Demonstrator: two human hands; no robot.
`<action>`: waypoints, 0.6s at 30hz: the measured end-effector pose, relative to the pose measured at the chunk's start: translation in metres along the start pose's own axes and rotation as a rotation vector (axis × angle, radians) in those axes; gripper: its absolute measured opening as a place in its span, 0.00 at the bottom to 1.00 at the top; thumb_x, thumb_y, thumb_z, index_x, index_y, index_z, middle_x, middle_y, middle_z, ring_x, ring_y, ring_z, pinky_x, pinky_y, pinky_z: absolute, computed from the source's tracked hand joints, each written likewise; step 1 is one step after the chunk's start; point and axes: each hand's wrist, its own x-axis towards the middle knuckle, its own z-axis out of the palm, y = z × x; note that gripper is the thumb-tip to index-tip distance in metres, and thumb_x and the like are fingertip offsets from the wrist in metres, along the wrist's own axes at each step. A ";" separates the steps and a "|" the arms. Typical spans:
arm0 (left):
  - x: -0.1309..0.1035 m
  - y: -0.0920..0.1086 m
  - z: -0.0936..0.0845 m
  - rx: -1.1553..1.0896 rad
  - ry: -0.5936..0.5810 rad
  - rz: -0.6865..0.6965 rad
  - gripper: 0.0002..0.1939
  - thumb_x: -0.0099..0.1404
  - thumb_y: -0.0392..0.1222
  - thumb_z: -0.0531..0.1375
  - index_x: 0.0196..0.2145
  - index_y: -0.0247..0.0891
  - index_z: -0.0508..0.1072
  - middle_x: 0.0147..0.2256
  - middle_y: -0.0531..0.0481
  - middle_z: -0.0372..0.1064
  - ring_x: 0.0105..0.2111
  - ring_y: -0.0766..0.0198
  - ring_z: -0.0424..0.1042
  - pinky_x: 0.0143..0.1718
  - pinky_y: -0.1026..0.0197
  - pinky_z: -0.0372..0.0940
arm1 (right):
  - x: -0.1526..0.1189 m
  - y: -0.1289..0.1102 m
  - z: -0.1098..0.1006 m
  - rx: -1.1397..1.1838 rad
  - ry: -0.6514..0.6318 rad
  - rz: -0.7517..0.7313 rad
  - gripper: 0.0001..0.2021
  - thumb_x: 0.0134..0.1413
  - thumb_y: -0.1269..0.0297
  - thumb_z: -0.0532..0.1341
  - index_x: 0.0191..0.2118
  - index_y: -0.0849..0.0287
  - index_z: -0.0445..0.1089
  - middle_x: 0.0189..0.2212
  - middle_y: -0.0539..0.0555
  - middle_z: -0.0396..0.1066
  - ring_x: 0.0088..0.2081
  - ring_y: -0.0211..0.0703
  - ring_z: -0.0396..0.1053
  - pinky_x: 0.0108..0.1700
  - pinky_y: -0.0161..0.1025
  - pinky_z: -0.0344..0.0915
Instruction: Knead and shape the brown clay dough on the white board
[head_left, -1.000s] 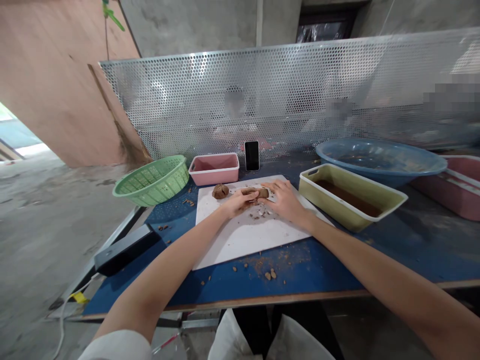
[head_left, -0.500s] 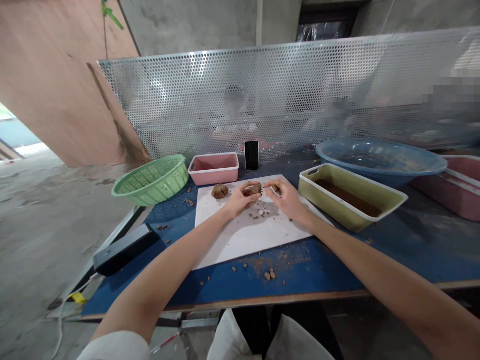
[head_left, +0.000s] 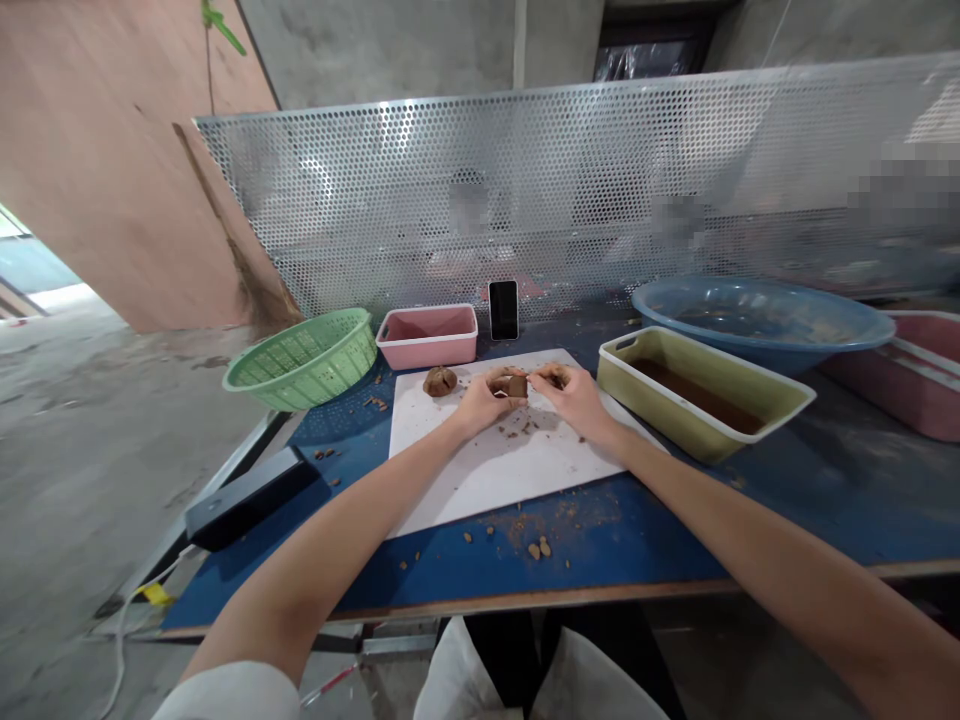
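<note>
My left hand (head_left: 486, 402) is closed round a small brown block of what looks like clay (head_left: 517, 386), gripped between thumb and fingers just above the white board (head_left: 450, 490). Close by on the right, my right hand (head_left: 571, 396) has its fingers curled in a pinch, with the fingertips at the block's right side. Brown smears show on those fingers; what they pinch, if anything, is too small to make out. A rounded brown lump (head_left: 439, 381) with a dark crack rests on the board, left of my left hand. Crumbs (head_left: 517, 430) lie below both hands.
Beyond the board stand a pink basket (head_left: 427, 350) and an upright phone (head_left: 503, 310). A green colander (head_left: 300, 365) is at the left, above a dark box (head_left: 251, 500). On the right are an olive tub (head_left: 660, 415) of brown liquid and a blue basin (head_left: 765, 350).
The brown block has turned in my left hand and shows a squarer face. My right fingers have curled slightly and stay beside it. The lump and containers have stayed put.
</note>
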 end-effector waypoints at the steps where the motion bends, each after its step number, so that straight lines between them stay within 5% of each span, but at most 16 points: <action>1: 0.000 0.000 0.000 -0.001 -0.004 0.000 0.30 0.50 0.44 0.79 0.50 0.36 0.78 0.39 0.46 0.79 0.38 0.60 0.76 0.42 0.59 0.67 | 0.000 0.001 0.000 0.006 -0.021 0.002 0.14 0.61 0.50 0.68 0.34 0.56 0.79 0.34 0.56 0.81 0.37 0.51 0.76 0.43 0.48 0.71; 18: 0.002 -0.005 -0.005 0.004 -0.048 -0.028 0.31 0.52 0.43 0.78 0.52 0.36 0.77 0.42 0.45 0.80 0.40 0.59 0.77 0.41 0.59 0.70 | 0.002 0.001 0.002 0.011 -0.042 0.049 0.15 0.57 0.49 0.68 0.29 0.55 0.76 0.30 0.55 0.78 0.34 0.50 0.73 0.40 0.47 0.69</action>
